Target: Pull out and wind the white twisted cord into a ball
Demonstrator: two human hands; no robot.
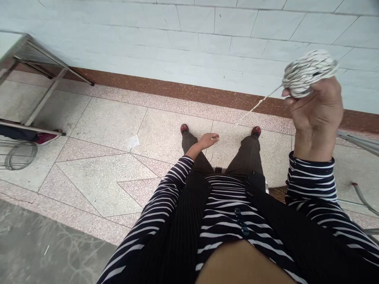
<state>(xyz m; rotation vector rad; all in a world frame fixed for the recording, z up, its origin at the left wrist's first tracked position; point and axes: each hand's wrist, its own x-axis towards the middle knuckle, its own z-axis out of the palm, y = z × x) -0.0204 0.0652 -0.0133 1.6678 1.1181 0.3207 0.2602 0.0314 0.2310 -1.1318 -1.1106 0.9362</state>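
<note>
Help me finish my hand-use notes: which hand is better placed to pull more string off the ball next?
Probably the left hand: its fingertips are at the string running from the ball, while the right hand is occupied holding that ball up.

A tiled room or porch — unclear which — with white rectangular wall tiles (195, 19), reddish-brown marbled skirting (183, 89) and a speckled pink-and-cream terrazzo floor (100, 185).
</note>
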